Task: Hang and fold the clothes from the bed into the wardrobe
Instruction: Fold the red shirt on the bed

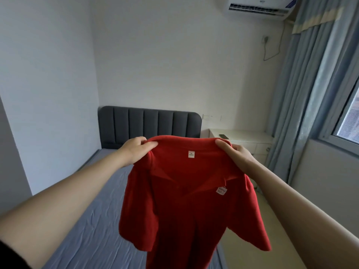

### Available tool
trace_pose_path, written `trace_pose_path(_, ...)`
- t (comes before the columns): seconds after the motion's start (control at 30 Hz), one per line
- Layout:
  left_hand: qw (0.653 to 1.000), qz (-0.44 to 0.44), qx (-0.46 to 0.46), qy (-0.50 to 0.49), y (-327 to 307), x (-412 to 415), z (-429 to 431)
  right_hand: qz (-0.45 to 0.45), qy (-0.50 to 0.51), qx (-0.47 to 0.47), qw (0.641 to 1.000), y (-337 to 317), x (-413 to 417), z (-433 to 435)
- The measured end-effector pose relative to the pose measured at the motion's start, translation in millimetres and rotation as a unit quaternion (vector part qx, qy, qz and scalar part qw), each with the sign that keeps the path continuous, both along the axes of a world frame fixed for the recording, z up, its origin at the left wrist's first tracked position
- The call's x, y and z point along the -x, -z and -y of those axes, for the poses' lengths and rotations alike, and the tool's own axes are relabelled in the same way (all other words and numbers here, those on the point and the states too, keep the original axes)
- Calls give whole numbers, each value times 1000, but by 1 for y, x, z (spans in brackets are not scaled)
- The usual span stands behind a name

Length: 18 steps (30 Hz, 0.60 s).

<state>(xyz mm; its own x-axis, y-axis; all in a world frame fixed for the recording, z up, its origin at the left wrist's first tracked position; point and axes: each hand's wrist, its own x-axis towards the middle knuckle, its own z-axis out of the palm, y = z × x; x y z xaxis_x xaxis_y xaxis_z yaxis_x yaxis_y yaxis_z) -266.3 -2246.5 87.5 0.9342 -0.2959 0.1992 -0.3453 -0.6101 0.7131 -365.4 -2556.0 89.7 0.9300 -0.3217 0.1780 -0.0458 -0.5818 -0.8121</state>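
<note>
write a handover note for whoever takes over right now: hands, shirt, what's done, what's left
Left hand: pinches the shirt at one shoulder, by the collar.
Right hand: grips the other shoulder.
Shirt: red, held up in the air above the right side of the bed.
Done: shirt picked up.
Left: hang or fold it and put it in the wardrobe, which is not in view; no hanger in view either.

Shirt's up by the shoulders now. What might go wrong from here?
The left hand and right hand pinch the red shirt only at its shoulders; a slip could drop it toward the bed. Its dangling paper tag may snag. No hanger shows, and both hands are busy.
</note>
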Motion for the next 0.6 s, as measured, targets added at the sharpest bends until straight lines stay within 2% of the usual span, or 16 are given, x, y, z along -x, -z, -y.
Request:
trace_pose_path(0.1, 1000, -15, -7, -3, 3, 2, -4, -38, -124, -172, 976, -3, 5, 0)
trace_pose_path(0.13, 999, -38, 0, 6, 3, 3, -7, -31, -134, -199, 970, -1, 6, -1)
trace_pose_path(0.23, 983, -152, 76, 74, 1, 8, -11, 8, -77, -151, 986, 2, 9, -1)
trace_pose_path(0.33, 974, -179, 118, 76, 3, 11, -7, 50, -51, -131, 989, 7, 7, 6)
trace_pose_path(0.43, 990, -122, 44, 56, 8, 15, -1, 92, -35, -129, 987, 9, 8, 6)
trace_pose_path(0.5, 999, -29, 9, 45, 9, 15, -1, 100, -30, -108, 989, 10, 7, 4)
trace_pose_path(0.6, 993, 112, 4, 45, 9, 18, -4, 143, 16, 75, 987, 12, 7, 9)
